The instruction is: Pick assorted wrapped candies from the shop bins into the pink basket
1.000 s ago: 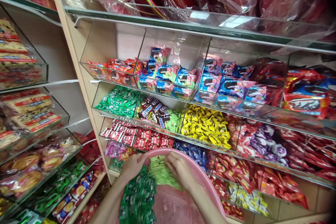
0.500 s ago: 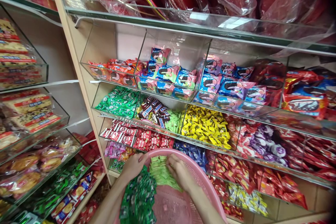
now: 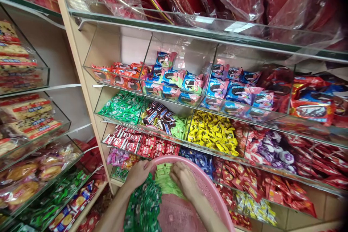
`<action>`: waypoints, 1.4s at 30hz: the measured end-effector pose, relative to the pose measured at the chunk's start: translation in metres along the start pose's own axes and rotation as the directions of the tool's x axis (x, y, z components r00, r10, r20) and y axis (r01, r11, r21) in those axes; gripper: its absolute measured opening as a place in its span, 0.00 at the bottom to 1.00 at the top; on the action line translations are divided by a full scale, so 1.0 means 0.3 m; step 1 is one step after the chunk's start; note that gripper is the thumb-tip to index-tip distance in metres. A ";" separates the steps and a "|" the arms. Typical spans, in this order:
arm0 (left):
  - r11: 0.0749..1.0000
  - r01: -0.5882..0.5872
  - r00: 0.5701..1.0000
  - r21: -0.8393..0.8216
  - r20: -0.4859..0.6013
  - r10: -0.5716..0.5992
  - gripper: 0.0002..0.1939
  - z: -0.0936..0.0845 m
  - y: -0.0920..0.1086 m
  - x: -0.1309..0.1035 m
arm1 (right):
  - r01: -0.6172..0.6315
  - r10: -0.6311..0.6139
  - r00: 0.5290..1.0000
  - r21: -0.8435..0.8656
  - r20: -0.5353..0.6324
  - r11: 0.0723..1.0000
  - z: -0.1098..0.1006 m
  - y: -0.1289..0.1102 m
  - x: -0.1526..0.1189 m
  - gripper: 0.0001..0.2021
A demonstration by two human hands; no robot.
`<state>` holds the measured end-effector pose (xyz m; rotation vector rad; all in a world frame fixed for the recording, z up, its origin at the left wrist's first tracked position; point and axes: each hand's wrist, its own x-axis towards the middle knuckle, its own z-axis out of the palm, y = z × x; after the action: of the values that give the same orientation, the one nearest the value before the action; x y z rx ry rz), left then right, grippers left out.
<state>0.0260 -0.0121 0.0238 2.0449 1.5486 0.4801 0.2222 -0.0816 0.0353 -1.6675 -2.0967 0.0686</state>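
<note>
A pink plastic basket [image 3: 214,192] is at the bottom centre, with dark green wrapped candies [image 3: 144,203] on its left side and light green packets [image 3: 165,177] near its far rim. My left hand [image 3: 140,172] is closed on the basket's far left rim, thumb over the edge. Inside the basket, my right hand [image 3: 183,177] touches the right side of the light green packets with its fingers bent; whether it grips one is hidden.
Glass shelf bins ahead hold green candies [image 3: 122,107], Snickers bars [image 3: 159,116], yellow candies [image 3: 213,132] and blue biscuit packs [image 3: 174,76]. A wooden upright [image 3: 81,79] divides them from the left shelves. Plastic-wrapped red items lie on top.
My right hand has shifted slightly left and down over the light green packets. My left hand keeps its hold on the rim. The view has moved slightly.
</note>
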 end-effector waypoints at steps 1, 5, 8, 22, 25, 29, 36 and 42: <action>1.000 -0.003 1.000 -0.005 -0.002 0.003 0.25 0.001 -0.003 0.002 | 0.011 -0.011 1.000 -0.006 -0.008 1.000 -0.011 -0.009 0.003 0.07; 0.998 -0.026 0.999 -0.049 -0.023 0.025 0.25 0.006 -0.019 0.007 | 0.124 -0.127 0.991 -0.054 -0.045 0.991 -0.132 -0.070 0.056 0.08; 0.997 -0.023 0.999 -0.068 -0.027 0.021 0.24 0.013 -0.038 0.008 | 0.203 -0.222 0.970 -0.175 -0.097 0.963 -0.273 -0.117 0.151 0.11; 0.995 0.039 0.998 -0.094 -0.044 -0.043 0.24 -0.004 -0.071 -0.022 | -0.004 0.128 0.982 -0.660 0.140 0.751 -0.343 -0.112 0.462 0.13; 0.995 0.036 0.998 -0.089 -0.045 -0.040 0.24 -0.004 -0.076 -0.024 | -0.009 0.133 0.982 -0.673 0.133 0.740 -0.342 -0.112 0.461 0.13; 0.996 0.026 0.998 -0.090 -0.047 -0.031 0.25 -0.001 -0.079 -0.023 | 0.002 0.143 0.979 -0.699 0.149 0.716 -0.338 -0.110 0.461 0.12; 0.996 0.004 0.998 -0.092 -0.057 -0.009 0.24 0.000 -0.091 -0.017 | -0.005 0.073 0.994 -0.661 0.076 0.750 -0.363 -0.111 0.457 0.12; 0.996 0.002 0.999 -0.089 -0.052 -0.006 0.25 -0.001 -0.094 -0.005 | -0.003 -0.052 0.987 -0.344 -0.153 0.939 -0.485 -0.182 0.358 0.09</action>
<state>0.0037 -0.0076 0.0072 1.9755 1.5330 0.5947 0.2101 -0.0305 0.2168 -1.7708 -2.0937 -0.4506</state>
